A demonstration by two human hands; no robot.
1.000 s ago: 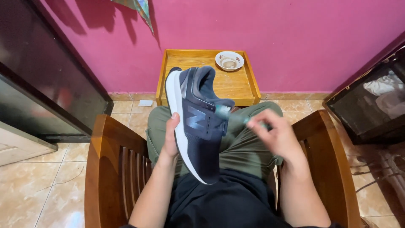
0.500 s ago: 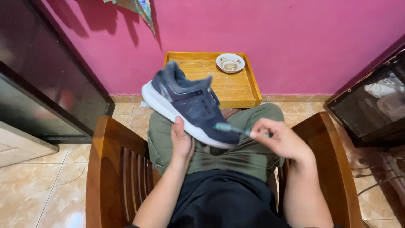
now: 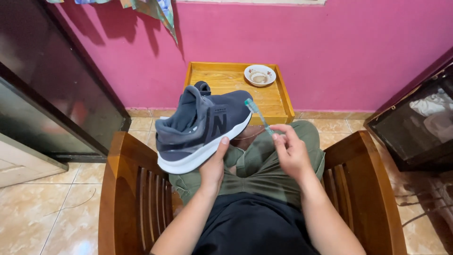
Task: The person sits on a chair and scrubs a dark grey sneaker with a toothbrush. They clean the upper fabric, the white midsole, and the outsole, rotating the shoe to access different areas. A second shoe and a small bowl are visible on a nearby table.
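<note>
A wooden table (image 3: 222,78) with a raised rim stands on the tiled floor (image 3: 42,203) against the pink wall (image 3: 306,52). A small bowl (image 3: 260,75) sits on the table's far right corner.

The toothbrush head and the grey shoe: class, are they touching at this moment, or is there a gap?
Cannot tell. In the head view the toothbrush bristle end, held by the right hand, overlaps the toe edge of the shoe, showing neither clear contact nor gap.

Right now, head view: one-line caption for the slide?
Seated person's left hand props a dark blue sneaker while the right hand holds a toothbrush near its toe.
</note>
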